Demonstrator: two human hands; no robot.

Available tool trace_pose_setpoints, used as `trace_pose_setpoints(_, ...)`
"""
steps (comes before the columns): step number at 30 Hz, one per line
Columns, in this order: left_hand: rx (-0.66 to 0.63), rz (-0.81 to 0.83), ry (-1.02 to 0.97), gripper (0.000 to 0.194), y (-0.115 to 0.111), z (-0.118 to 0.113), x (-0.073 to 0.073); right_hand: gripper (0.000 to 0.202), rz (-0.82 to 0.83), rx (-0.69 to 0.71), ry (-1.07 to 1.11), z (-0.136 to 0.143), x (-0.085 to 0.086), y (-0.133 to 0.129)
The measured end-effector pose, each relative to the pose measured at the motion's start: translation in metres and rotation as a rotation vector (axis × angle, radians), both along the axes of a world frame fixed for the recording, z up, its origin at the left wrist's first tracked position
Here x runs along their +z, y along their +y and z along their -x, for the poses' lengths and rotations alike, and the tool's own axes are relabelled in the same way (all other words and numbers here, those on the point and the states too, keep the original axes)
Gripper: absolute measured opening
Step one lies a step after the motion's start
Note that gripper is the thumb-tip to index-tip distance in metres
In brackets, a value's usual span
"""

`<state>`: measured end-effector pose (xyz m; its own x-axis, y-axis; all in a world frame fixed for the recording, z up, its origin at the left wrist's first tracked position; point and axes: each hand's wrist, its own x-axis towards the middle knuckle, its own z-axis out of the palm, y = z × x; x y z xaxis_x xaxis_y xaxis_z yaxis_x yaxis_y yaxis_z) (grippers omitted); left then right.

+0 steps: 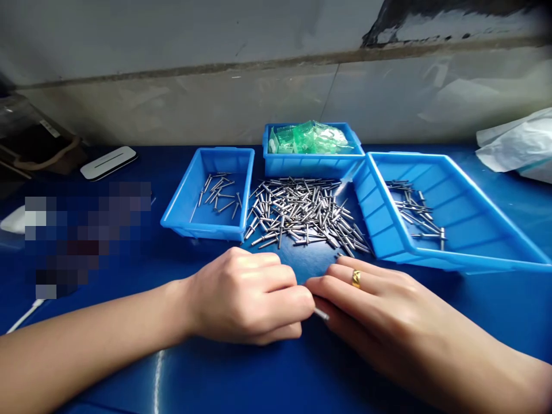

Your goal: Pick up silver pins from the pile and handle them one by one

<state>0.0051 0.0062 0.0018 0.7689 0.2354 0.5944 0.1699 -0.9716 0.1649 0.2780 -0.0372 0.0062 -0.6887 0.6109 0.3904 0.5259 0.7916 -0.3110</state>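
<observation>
Clamping a metal rivet (pixel 321 314) in its grip, the left hand (pixel 254 299) is beside the right hand (pixel 379 307), near the rivet pile (pixel 302 210) on the table (pixel 207 376); the right grip's state I cannot tell.

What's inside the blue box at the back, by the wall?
The back box holds crinkly green, see-through plastic, with some poking above the rim. It covers the bottom, so whatever lies underneath can't be seen.

Blue bench (pixel 241 376), glossy, against grey wall (pixel 194 34); brownish seam (pixel 194 71) runs across it. Dark ragged patch (pixel 390 14) upper right. Pale glare on bench.
</observation>
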Motion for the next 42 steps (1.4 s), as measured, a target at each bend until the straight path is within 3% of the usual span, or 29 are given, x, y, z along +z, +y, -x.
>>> trace_pose_setpoints(3,-0.003,-0.016,0.018,0.045,0.002,0.0,0.0,0.047,-0.025,0.043,0.04,0.001,0.005,0.001)
trace_pose_setpoints(7,0.046,-0.053,0.014,0.04,0.005,0.0,-0.002,0.045,-0.042,0.001,0.058,-0.002,0.005,-0.001)
trace_pose_setpoints(11,0.037,-0.065,0.042,0.03,0.005,0.002,-0.002,0.029,-0.021,-0.059,0.076,-0.008,0.004,-0.002)
trace_pose_setpoints(17,0.063,-0.037,0.078,0.014,0.003,0.005,-0.001,0.046,-0.011,0.024,0.048,-0.013,0.006,0.004)
trace_pose_setpoints(23,0.169,-0.05,0.043,0.04,0.001,0.001,-0.001,0.046,-0.111,-0.062,-0.005,-0.017,0.006,0.007)
trace_pose_setpoints(29,0.041,-0.007,-0.01,0.02,0.0,0.002,0.005,0.051,-0.021,0.005,-0.028,-0.01,0.002,0.002)
trace_pose_setpoints(36,0.16,-0.042,0.045,0.034,0.001,0.007,0.004,0.031,-0.003,-0.115,0.073,-0.019,-0.005,-0.003)
trace_pose_setpoints(42,0.141,-0.05,0.087,0.039,0.001,0.005,0.001,0.033,-0.001,-0.121,0.072,-0.022,-0.007,-0.008)
